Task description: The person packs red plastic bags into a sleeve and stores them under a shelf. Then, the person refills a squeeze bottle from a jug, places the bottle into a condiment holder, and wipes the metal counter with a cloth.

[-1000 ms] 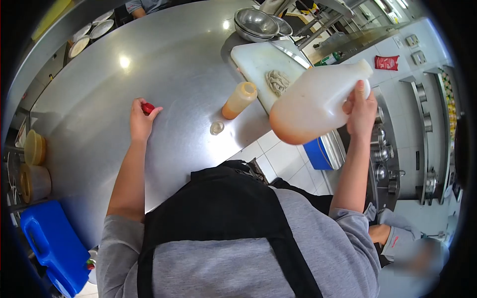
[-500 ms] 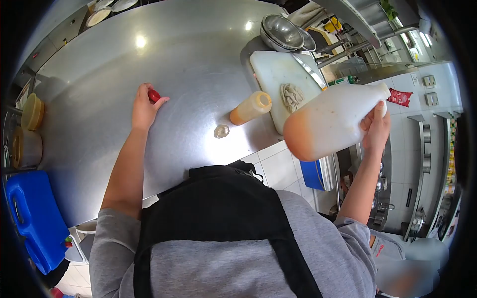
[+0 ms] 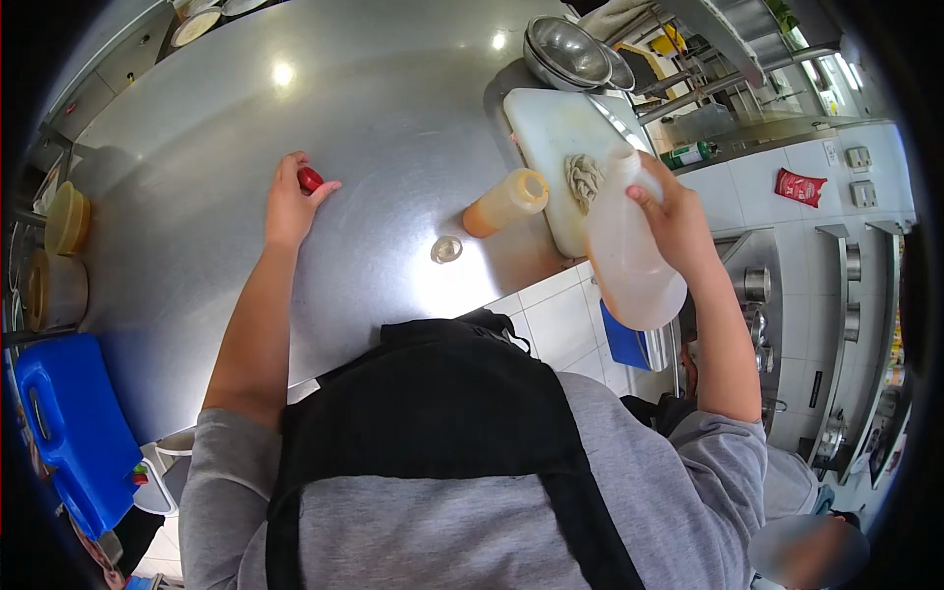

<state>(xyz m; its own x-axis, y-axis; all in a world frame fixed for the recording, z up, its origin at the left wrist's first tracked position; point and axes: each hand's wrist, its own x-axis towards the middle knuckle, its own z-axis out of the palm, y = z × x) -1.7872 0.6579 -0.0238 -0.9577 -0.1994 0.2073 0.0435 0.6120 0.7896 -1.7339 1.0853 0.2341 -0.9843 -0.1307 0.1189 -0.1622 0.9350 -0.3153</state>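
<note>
My left hand (image 3: pixel 291 205) grips a red cap (image 3: pixel 310 180) between thumb and fingers, low over the steel table. In my right hand (image 3: pixel 678 221) is a large translucent plastic jug (image 3: pixel 634 270), held near its neck and handle. Its mouth points away from me, and some orange liquid shows along its left side. To the left of the jug, an open squeeze bottle (image 3: pixel 506 202) with orange liquid in its lower part stands on the table. A small clear round lid (image 3: pixel 446 249) lies beside that bottle. Neither hand touches the squeeze bottle.
A white cutting board (image 3: pixel 541 128) carries a crumpled cloth (image 3: pixel 584 180) and a knife (image 3: pixel 615 120). Metal bowls (image 3: pixel 570 54) stand behind it. A blue jerrycan (image 3: pixel 79 423) is at the left. Another person (image 3: pixel 806 551) is at the lower right.
My right hand has moved left and turned the jug, so its mouth swung from the right to pointing away from me. My left hand keeps the red cap in about the same place.
</note>
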